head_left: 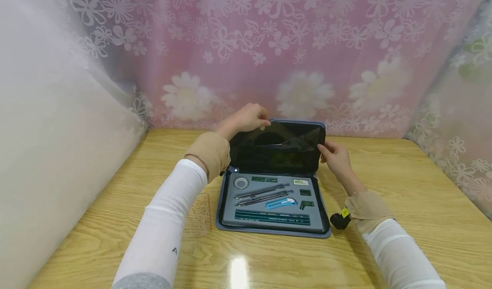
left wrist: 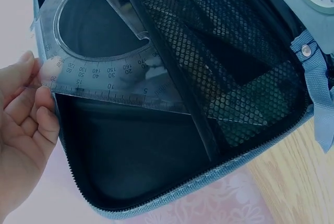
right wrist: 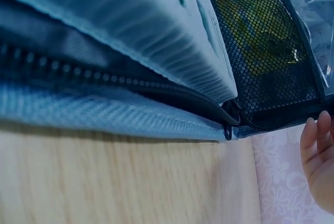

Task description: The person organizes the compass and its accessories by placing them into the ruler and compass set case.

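Observation:
A zip-up drawing case stands unfolded on the table, its dark lid (head_left: 276, 165) raised behind the grey tray (head_left: 315, 225). My left hand (head_left: 250, 117) pinches a clear set square (left wrist: 94, 85) with a protractor cut-out by one end, at the lid's top left. The other end of the set square lies behind the black mesh pocket (left wrist: 229, 78). At the lid's right edge, my right hand (head_left: 336, 156) grips the rim with the thumb in front. Something yellow (right wrist: 255, 25) shows through the mesh.
In the tray lie green pencils (head_left: 273, 217), two compasses (head_left: 261, 190), a blue utility knife (head_left: 281, 203), a white ring (head_left: 241, 183) and several small pieces. A clear sheet with red markings (head_left: 197, 214) lies left of the case. A flowered curtain (head_left: 230, 66) hangs behind.

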A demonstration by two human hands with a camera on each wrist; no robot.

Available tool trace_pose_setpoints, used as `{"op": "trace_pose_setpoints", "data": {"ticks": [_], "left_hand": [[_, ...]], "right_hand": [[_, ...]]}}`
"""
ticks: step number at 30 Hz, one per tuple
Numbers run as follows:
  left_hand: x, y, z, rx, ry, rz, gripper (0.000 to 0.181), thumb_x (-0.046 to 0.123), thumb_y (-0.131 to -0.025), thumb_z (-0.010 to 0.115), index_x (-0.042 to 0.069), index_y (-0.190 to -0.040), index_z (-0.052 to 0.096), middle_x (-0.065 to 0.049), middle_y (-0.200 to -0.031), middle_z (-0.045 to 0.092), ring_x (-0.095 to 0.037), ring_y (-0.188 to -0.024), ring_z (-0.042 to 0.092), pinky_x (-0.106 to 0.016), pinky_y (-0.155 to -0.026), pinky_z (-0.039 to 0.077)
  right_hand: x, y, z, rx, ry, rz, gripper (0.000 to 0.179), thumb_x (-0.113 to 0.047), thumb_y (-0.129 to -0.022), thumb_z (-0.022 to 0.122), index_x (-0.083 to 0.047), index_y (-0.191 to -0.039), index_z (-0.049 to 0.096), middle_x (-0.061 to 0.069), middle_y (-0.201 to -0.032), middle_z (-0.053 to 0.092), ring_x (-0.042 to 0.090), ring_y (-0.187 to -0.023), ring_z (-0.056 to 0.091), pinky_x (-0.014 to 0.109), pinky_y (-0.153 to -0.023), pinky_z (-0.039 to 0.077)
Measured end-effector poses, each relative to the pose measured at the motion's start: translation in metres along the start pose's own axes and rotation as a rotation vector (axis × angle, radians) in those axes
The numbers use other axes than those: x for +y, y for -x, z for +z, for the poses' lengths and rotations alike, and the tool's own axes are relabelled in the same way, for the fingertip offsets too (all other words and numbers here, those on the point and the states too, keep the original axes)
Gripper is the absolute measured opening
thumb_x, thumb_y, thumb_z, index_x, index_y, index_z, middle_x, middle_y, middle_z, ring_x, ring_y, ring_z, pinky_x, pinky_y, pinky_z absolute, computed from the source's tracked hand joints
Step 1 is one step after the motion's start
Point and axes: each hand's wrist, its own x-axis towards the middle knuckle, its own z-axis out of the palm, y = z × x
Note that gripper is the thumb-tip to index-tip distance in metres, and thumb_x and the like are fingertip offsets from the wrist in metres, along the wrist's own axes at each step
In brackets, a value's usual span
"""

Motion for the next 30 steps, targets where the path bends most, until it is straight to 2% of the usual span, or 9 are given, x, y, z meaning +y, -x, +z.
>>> {"op": "trace_pose_setpoints", "data": {"ticks": [5,13,18,21,24,30], "left_hand": [[0.001,0.0,0.001,-0.006,-0.011,0.019,0.02,0.023,-0.095,0.054,0.008,-0.092,0.068,-0.002,-0.077,0.063,-0.016,-0.069,0.055,-0.028,-0.066,0.043],[0.005,-0.003,0.005,-0.02,-0.024,0.015,0.021,0.022,-0.095,0.054,0.007,-0.103,0.067,-0.002,-0.083,0.065,-0.012,-0.074,0.06,-0.028,-0.07,0.047],[0.007,-0.001,0.005,-0.013,-0.053,0.033,0.019,0.02,-0.095,0.053,0.005,-0.091,0.066,-0.004,-0.08,0.063,-0.014,-0.069,0.057,-0.027,-0.062,0.042],[0.008,0.0,0.007,-0.009,-0.079,0.018,0.021,0.02,-0.095,0.054,0.005,-0.085,0.065,-0.004,-0.077,0.061,-0.015,-0.064,0.053,-0.027,-0.059,0.038],[0.011,0.0,0.011,-0.024,-0.125,0.008,0.021,0.021,-0.094,0.055,0.007,-0.085,0.067,-0.002,-0.074,0.06,-0.013,-0.06,0.049,-0.026,-0.058,0.038],[0.024,-0.002,0.017,-0.041,-0.231,-0.027,0.022,0.022,-0.093,0.057,0.009,-0.077,0.065,0.0,-0.064,0.052,-0.012,-0.054,0.042,-0.025,-0.056,0.036]], "right_hand": [[0.007,-0.003,0.0,0.014,0.031,-0.016,0.029,-0.014,-0.094,0.054,0.011,-0.106,0.06,0.01,-0.065,0.051,0.013,-0.058,0.05,0.024,-0.055,0.05],[0.009,0.0,0.0,0.01,0.032,0.002,0.03,-0.015,-0.095,0.054,0.012,-0.107,0.059,0.003,-0.064,0.049,0.01,-0.058,0.049,0.022,-0.056,0.05],[0.008,-0.001,0.0,0.006,0.02,0.001,0.031,-0.015,-0.095,0.054,0.011,-0.111,0.059,0.007,-0.065,0.051,0.01,-0.057,0.049,0.021,-0.056,0.049],[0.006,-0.001,0.001,0.007,0.024,-0.002,0.03,-0.015,-0.094,0.054,0.011,-0.11,0.059,0.009,-0.065,0.051,0.012,-0.057,0.051,0.023,-0.057,0.05],[0.006,-0.002,0.001,0.009,0.035,-0.009,0.03,-0.015,-0.094,0.054,0.011,-0.107,0.06,0.012,-0.065,0.051,0.013,-0.057,0.05,0.024,-0.056,0.05],[0.007,-0.002,0.002,0.018,0.046,-0.014,0.029,-0.015,-0.095,0.054,0.011,-0.106,0.06,0.016,-0.067,0.05,0.012,-0.058,0.049,0.023,-0.056,0.05]]}}
